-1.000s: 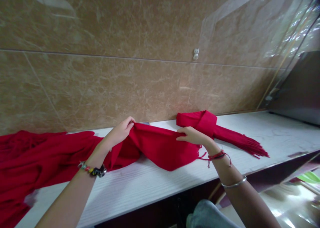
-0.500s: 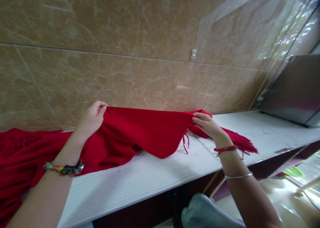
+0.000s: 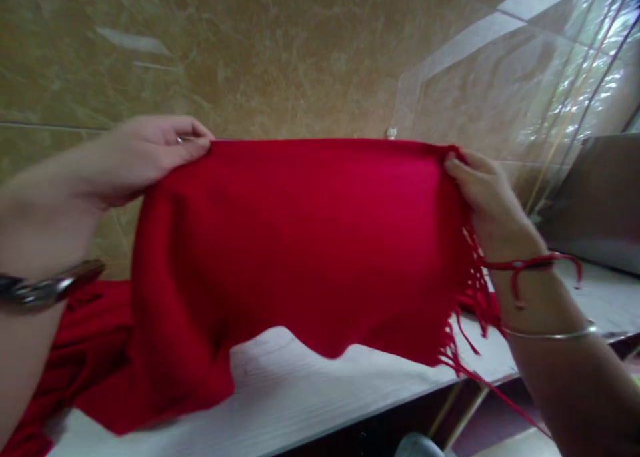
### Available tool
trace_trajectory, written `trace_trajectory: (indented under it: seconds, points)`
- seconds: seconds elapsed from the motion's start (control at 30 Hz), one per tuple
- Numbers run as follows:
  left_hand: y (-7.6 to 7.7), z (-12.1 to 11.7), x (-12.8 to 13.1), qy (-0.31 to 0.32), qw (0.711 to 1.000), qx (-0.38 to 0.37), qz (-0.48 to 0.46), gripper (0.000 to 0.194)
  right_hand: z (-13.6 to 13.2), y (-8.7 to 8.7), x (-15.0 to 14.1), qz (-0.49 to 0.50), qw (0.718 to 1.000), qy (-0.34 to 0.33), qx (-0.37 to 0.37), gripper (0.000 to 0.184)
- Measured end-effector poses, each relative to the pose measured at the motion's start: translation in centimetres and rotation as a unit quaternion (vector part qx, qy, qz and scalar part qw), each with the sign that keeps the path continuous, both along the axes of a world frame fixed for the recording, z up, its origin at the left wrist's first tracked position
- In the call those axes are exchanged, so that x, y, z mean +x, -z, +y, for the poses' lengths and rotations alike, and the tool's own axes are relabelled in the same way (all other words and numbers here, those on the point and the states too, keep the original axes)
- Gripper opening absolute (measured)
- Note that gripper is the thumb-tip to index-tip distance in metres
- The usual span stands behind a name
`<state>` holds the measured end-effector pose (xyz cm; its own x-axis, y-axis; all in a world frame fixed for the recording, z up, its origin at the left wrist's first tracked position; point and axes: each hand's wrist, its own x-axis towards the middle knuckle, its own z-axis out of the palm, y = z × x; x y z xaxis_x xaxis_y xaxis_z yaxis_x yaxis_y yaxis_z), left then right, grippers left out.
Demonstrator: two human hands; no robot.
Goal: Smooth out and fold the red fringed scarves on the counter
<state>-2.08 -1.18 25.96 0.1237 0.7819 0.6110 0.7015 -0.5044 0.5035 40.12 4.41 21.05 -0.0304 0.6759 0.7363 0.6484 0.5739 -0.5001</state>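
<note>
A red scarf [image 3: 310,243] with a fringed end hangs stretched between my two hands, above a white counter. My left hand [image 3: 155,150] pinches its top edge on the left side. At the fringed right corner, my right hand [image 3: 483,190] grips the same edge, with the thumb in front. Tassels dangle below the right wrist. The scarf's left part droops in folds onto the counter, where more red cloth [image 3: 85,343] lies bunched, partly hidden by my left forearm. A bit of red fabric also shows on the counter behind the right wrist.
The white counter [image 3: 300,390] runs along a glossy brown tiled wall [image 3: 300,63]. A small white figure [image 3: 391,133] sits on the wall just above the scarf's edge. A grey box-like appliance [image 3: 595,203] stands at the counter's right end. Dark open space lies under the counter's front edge.
Both hands have risen and moved farther apart, pulling the scarf up off the counter and spreading it wider. Its fringed end now hangs in the air at the right.
</note>
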Motion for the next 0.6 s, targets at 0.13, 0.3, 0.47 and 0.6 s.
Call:
trace_trajectory:
  seconds: [0.13,0.3,0.47,0.6]
  points:
    - [5.4,7.8,-1.1,-0.015,0.981,-0.103,0.162,0.029,5.7,4.7,-3.8,-0.122,0.977,0.165,-0.062,0.031]
    - [16.6,14.7,-2.0,-0.052,0.924,-0.226,0.304,0.02,11.7,15.3,-7.8,-0.231,0.942,0.17,-0.175,0.022]
    - [23.4,16.1,0.1,-0.132,0.914,-0.202,0.326,0.027,13.9,21.9,-10.3,-0.29,0.919,0.175,-0.201,0.031]
    - [26.0,14.0,2.3,-0.152,0.92,-0.147,0.33,0.039,12.7,23.7,-11.2,-0.323,0.92,0.126,-0.184,0.041]
